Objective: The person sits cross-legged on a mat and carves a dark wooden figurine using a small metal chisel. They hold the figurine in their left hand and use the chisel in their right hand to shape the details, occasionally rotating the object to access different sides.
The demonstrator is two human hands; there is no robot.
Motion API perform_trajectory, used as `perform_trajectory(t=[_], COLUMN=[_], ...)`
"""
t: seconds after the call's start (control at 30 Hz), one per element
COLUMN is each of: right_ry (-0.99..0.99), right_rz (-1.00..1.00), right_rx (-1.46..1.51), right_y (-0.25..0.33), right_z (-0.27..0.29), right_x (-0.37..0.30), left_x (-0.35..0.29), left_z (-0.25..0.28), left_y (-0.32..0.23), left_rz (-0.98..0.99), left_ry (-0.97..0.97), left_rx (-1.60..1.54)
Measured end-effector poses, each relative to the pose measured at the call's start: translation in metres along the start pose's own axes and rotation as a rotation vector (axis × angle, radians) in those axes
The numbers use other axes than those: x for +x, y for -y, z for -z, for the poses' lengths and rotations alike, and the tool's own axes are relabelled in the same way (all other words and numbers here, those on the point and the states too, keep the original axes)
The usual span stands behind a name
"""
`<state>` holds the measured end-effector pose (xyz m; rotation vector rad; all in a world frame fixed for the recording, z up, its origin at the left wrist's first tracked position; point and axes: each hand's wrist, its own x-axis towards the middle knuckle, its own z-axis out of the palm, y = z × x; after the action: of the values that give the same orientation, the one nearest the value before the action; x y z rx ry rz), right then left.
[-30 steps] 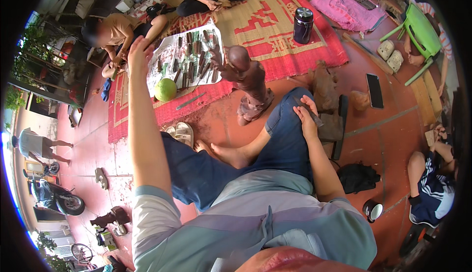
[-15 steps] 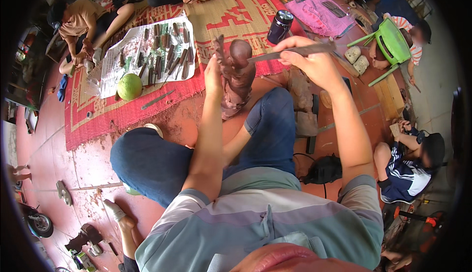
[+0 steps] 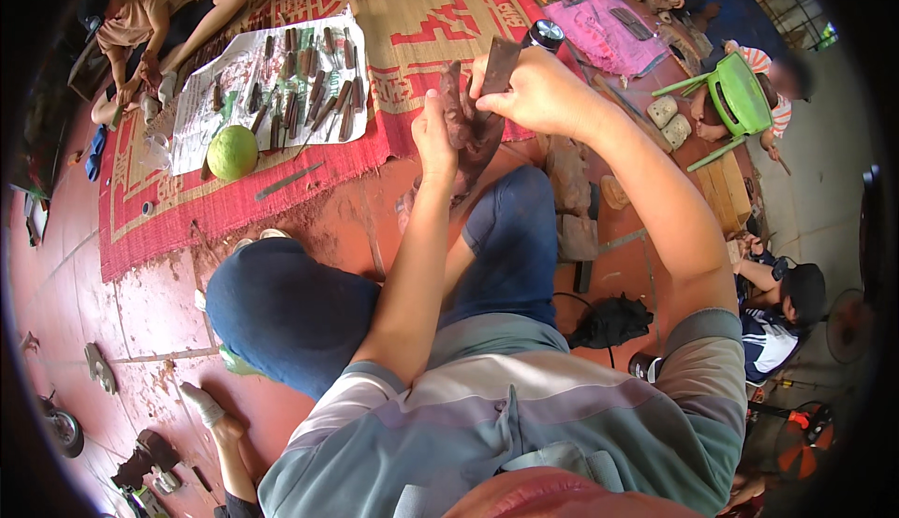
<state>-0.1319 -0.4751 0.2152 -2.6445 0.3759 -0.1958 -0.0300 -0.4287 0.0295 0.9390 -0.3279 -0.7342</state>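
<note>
A dark brown carved wooden figurine (image 3: 479,151) stands tilted in front of my knees, partly covered by my hands. My left hand (image 3: 434,139) is wrapped around its left side, thumb up. In my right hand (image 3: 541,92) is a long, flat dark file (image 3: 502,65), gripped by fingers and thumb at the figurine's upper right. The file's wide end points up, and my hand hides its other end; whether it touches the wood cannot be made out.
Many carving tools (image 3: 304,96) lie on a paper sheet (image 3: 201,96) over a red-and-tan mat (image 3: 140,214), beside a round green fruit (image 3: 232,153). Wooden blocks (image 3: 573,204) sit right of my knee. A flask (image 3: 545,35) stands beyond my right hand. Other people sit around.
The figurine has tilted, its top leaning away from upright. My right hand has turned and moved left and up, swinging the file from nearly level to upright. My left hand shifted right.
</note>
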Motion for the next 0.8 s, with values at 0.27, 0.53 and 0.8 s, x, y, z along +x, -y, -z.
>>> perform_trajectory(t=[0.27, 0.53, 0.8], right_ry=[0.012, -0.005, -0.027], right_rz=[0.077, 0.085, 0.035], right_rx=[0.021, 0.038, 0.102], right_y=[0.003, -0.002, -0.005], right_z=[0.0, -0.001, -0.003], right_x=[-0.006, -0.011, -0.008], left_x=[0.005, 0.005, -0.001], left_z=[-0.004, 0.003, -0.005], left_y=[0.013, 0.018, 0.007], left_rz=[-0.053, -0.078, -0.065], left_ry=[-0.085, -0.067, -0.111], left_rx=[-0.102, 0.015, -0.036])
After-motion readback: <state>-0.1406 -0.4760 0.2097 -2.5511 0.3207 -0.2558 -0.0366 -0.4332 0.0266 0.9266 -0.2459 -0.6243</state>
